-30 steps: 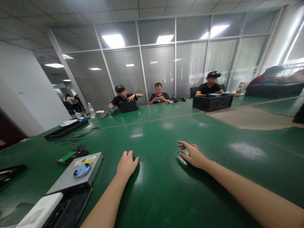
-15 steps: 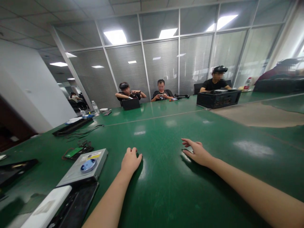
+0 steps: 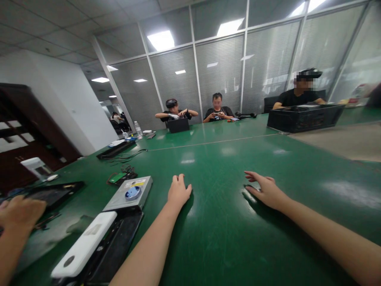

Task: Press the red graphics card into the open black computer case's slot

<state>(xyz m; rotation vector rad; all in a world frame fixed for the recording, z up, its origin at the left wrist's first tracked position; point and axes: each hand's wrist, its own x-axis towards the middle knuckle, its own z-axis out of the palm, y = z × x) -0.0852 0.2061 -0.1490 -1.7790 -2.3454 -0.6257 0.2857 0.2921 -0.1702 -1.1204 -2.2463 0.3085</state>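
My left hand (image 3: 179,192) rests on the green table (image 3: 214,222), palm down, fingers a little apart and holding nothing. To its left is a silver disc drive (image 3: 125,198) with a round blue-and-white item (image 3: 133,193) on top. My right hand (image 3: 266,190) is turned on its side at the table, thumb and fingers apart, with nothing between them. A wide stretch of green surface separates the two hands.
Nearer me lies a long white case (image 3: 86,242) beside a black tray (image 3: 119,246). Another person's hand (image 3: 22,212) is at the left edge. A green circuit board (image 3: 117,178) with wires lies behind the drive. Across the table, people sit behind black boxes (image 3: 303,118).
The view has swung left, so the table and both hands appear further right. Another person's hand and arm now show at the left edge. My hands keep nearly the same pose.
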